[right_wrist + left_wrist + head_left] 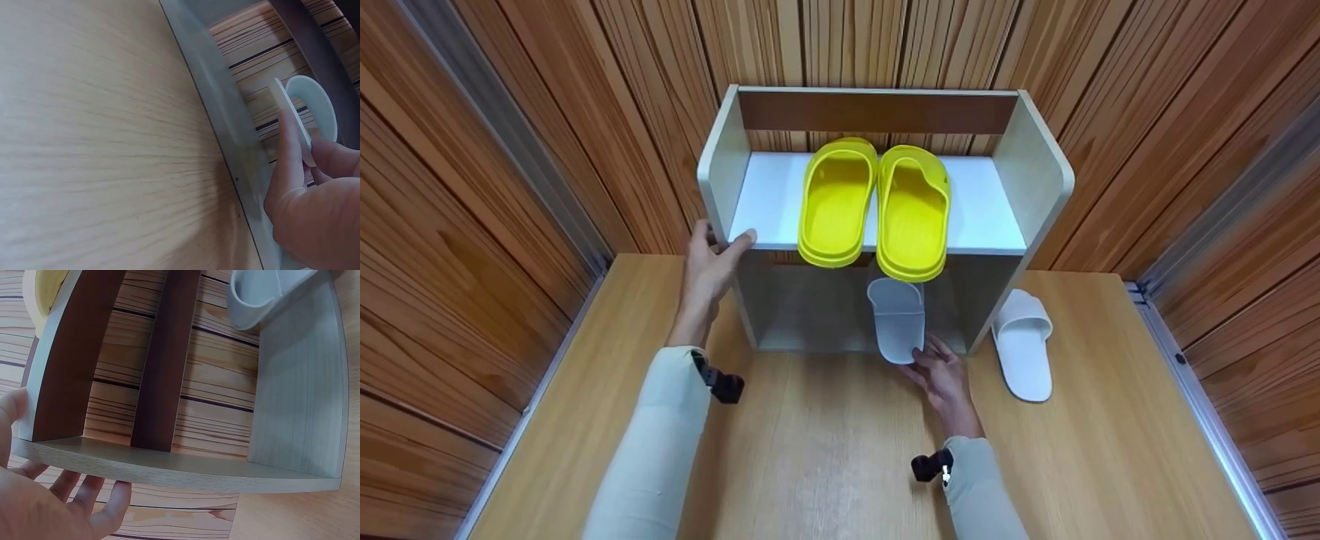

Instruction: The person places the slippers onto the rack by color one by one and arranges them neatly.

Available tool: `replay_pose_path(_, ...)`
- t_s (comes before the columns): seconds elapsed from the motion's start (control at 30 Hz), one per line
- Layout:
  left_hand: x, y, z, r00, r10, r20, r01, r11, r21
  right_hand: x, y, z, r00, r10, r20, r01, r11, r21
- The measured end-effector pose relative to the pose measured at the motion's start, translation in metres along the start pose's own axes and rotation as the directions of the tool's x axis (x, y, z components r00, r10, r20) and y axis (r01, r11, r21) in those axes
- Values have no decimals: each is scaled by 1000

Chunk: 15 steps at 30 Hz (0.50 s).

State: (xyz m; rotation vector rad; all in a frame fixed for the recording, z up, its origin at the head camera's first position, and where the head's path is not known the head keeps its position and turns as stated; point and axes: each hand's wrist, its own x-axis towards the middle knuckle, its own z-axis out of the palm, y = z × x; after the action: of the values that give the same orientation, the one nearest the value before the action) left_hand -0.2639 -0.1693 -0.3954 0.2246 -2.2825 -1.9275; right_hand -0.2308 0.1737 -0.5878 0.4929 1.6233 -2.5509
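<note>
- Two pale sleeves (pixel 649 450) reach over the smooth wood-grained surface (pixel 817 465), which runs up to the rack's bottom front edge.
- Right hand (pixel 941 375): thumb and fingers nearly together, pinching the held white slipper (pixel 898 322) by its heel end.
- That slipper's thin flat sole and rounded strap point into the lower compartment, heel past the bottom front edge, with room toward both side panels; whether it touches the bottom board, I cannot tell.
- Loose white slipper (pixel 1024 345), smooth and open-toed, lies beside the rack's right panel, in from the surface's right edge.
- Left hand (pixel 711 262): thumb at the upper shelf's front left corner, fingers spread behind the left panel, gripping the rack between them.
- Rack (pixel 1054 180): pale grained side panels with curved front edges.
- Yellow slippers (pixel 838 217), chunky and matte, sit side by side on the glossy white upper shelf (pixel 772 202), heels overhanging its front edge.
- Brown back rail (pixel 877 112), then the grooved plank wall (pixel 851 45).
</note>
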Motion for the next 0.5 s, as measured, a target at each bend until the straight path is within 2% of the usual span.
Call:
replay_pose_path(0.23,-3,-2,-2,1000,-5,-3,6,1000,9,5,11,-3,1000,13,15,-12,1000,-26)
replay_pose_path(0.5,0,2,1,1000,-8,2,8,1000,-5,11,10,-1,1000,14,18,-12,997,-75)
